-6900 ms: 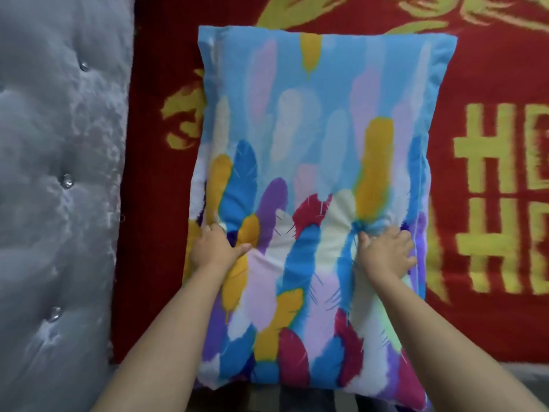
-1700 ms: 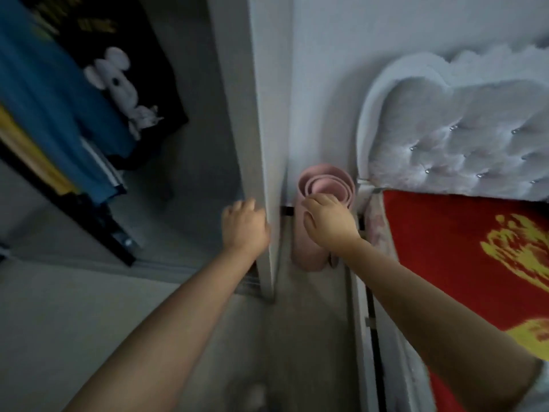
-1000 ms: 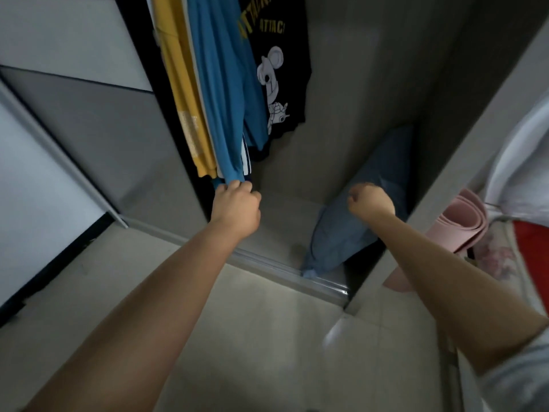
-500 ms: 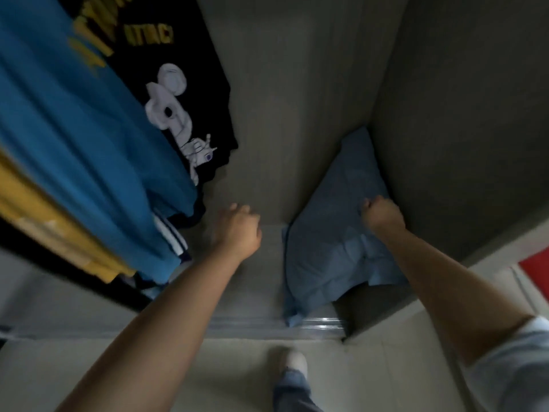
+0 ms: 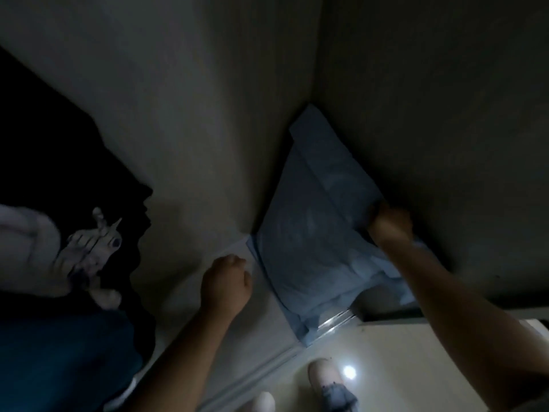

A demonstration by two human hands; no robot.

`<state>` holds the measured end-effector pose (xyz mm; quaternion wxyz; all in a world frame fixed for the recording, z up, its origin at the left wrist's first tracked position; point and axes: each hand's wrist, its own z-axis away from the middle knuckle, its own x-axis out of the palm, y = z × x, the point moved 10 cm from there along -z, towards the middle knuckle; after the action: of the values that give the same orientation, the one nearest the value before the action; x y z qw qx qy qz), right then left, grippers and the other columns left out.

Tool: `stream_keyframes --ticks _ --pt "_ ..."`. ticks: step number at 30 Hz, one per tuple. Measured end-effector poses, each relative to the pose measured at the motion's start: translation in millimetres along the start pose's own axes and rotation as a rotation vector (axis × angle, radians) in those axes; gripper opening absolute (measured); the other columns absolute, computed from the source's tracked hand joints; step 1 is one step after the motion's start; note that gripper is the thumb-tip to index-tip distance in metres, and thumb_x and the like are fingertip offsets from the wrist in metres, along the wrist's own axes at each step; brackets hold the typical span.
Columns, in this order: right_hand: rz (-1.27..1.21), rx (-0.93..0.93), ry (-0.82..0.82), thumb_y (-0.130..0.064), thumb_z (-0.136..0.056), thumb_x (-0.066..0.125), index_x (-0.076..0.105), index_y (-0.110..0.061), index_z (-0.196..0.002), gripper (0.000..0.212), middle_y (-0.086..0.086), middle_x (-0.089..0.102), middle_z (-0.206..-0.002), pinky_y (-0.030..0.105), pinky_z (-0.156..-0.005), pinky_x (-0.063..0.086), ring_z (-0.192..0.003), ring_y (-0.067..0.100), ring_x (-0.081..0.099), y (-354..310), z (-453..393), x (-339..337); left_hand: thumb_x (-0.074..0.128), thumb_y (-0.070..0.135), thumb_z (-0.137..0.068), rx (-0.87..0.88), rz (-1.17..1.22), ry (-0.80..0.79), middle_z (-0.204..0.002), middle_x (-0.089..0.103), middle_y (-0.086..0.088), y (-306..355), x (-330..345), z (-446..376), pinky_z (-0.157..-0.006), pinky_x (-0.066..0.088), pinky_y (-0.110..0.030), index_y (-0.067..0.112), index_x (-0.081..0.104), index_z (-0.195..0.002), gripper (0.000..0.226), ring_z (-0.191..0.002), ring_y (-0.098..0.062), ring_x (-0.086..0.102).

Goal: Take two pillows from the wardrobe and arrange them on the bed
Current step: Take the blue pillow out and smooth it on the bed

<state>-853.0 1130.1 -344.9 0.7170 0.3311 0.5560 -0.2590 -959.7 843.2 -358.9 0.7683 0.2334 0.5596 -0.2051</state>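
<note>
A plain blue pillow (image 5: 309,233) stands on edge in the dim right corner of the wardrobe, leaning against the side wall. My right hand (image 5: 390,223) is closed on its right edge, pressed between pillow and wall. My left hand (image 5: 225,283) is a loose fist just left of the pillow's lower left corner, close to it but holding nothing. The bed and the feather-patterned pillow are out of view.
Hanging clothes fill the left: a black shirt with a white cartoon print (image 5: 89,251) and a blue garment (image 5: 65,358). The wardrobe's sliding track (image 5: 335,319) runs under the pillow. My feet (image 5: 323,379) stand on the pale floor.
I have leaned deeper into the wardrobe. My right hand has closed on the blue pillow's right edge, and my left hand has moved toward its lower left corner.
</note>
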Motion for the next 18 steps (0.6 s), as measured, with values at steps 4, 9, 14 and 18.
stream_keyframes --ticks 4,9,14,18 --pt "-0.31 0.055 0.033 -0.019 -0.097 0.044 0.063 -0.003 -0.109 0.028 0.021 0.065 -0.113 0.037 -0.091 0.044 -0.11 0.033 0.057 -19 20 10 0.044 0.018 -0.094 0.133 0.073 0.041 -0.127 0.058 -0.009 9 2 -26 -0.095 0.042 -0.028 0.012 0.055 -0.124 0.033 -0.116 -0.024 0.051" --pt "-0.582 0.043 0.358 -0.008 -0.07 0.08 0.073 0.002 -0.085 0.019 0.027 0.068 -0.076 0.044 -0.066 0.05 -0.075 0.043 0.065 -49 99 -10 0.058 0.006 -0.087 0.336 0.237 0.238 -0.122 0.062 -0.019 43 -39 -41 -0.09 0.048 -0.039 0.002 0.056 -0.124 0.038 -0.11 -0.036 0.056" --pt "-0.59 -0.201 0.328 -0.019 -0.052 0.092 0.074 -0.003 -0.088 0.043 0.017 0.072 -0.071 0.041 -0.053 0.056 -0.06 0.037 0.067 -71 160 -2 0.064 0.016 -0.082 0.574 -0.031 0.187 -0.157 0.014 -0.012 90 -44 -42 -0.116 0.019 -0.048 0.024 0.019 -0.147 0.08 -0.144 -0.032 0.01" --pt "-0.608 -0.099 0.276 -0.02 -0.052 0.091 0.071 0.003 -0.089 0.048 0.025 0.068 -0.077 0.047 -0.058 0.056 -0.066 0.043 0.064 -60 192 22 0.064 0.021 -0.084 0.656 -0.378 -0.022 -0.158 0.009 -0.004 94 -9 -22 -0.117 0.009 -0.052 0.031 0.014 -0.146 0.08 -0.146 -0.025 0.002"
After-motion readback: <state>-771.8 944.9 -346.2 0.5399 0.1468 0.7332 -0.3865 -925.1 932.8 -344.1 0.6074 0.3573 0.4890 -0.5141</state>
